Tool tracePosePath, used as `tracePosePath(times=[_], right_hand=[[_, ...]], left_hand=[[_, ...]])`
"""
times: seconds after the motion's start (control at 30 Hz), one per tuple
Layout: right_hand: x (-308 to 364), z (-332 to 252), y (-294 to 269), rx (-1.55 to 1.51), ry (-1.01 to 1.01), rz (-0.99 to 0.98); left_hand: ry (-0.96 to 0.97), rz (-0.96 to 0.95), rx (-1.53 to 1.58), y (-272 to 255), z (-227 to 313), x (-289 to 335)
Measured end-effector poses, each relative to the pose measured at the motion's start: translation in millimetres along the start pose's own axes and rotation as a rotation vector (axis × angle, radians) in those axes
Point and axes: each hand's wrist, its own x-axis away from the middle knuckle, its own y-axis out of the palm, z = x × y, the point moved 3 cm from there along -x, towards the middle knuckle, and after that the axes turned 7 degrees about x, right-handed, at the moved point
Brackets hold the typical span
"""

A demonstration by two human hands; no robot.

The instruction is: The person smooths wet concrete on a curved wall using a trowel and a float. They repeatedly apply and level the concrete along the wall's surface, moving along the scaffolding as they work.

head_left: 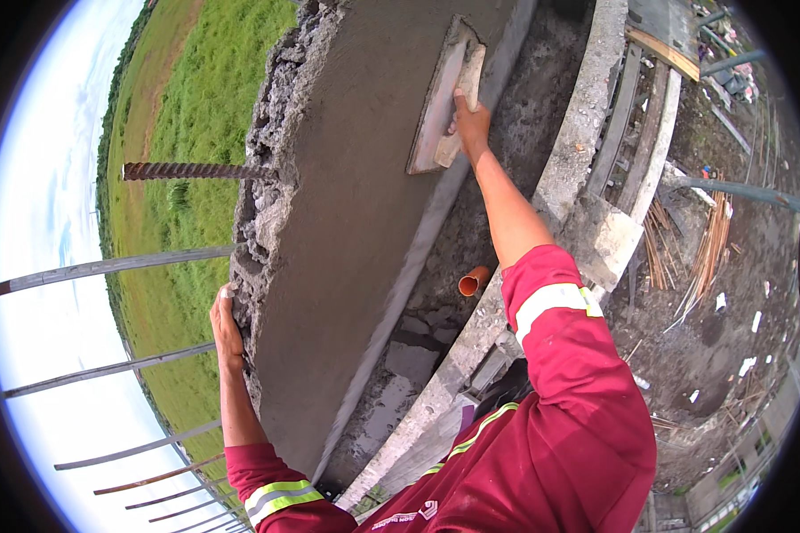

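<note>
My right hand (469, 126) is wrapped round the handle of a plastering float (436, 111), a long flat rectangular blade smeared with mortar. The float lies against the wet grey plaster (356, 151) of a wall, close to its right-hand edge. On the left, my left hand (228, 330) rests against the rough, broken concrete edge (262, 213) of the same wall. Its fingers are stretched out along the edge and hold no tool. Both arms wear red sleeves with reflective bands.
A ribbed steel bar (187, 171) and several thinner bars jut left from the wall edge over grass. Right of the wall run a dirt-filled trough with an orange pipe (474, 282), a concrete ledge (578, 133) and timber planks (644, 133). Debris-strewn ground lies far below.
</note>
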Motion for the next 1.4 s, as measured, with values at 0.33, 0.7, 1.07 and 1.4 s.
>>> tracePosePath(times=[0.33,0.7,1.07,1.4], right_hand=[[143,8,24,0.188,-0.234,-0.093],[353,47,52,0.328,-0.444,-0.386],[437,52,-41,0.223,-0.287,-0.557],[283,-43,-185,-0.271,0.023,-0.344]], left_hand=[[-0.034,0.020,-0.043,4,11,3],[0.086,0.041,0.018,1,-4,-7],[0.136,0.050,0.033,6,15,-1],[0.901,0.190,0.289,139,282,-14]])
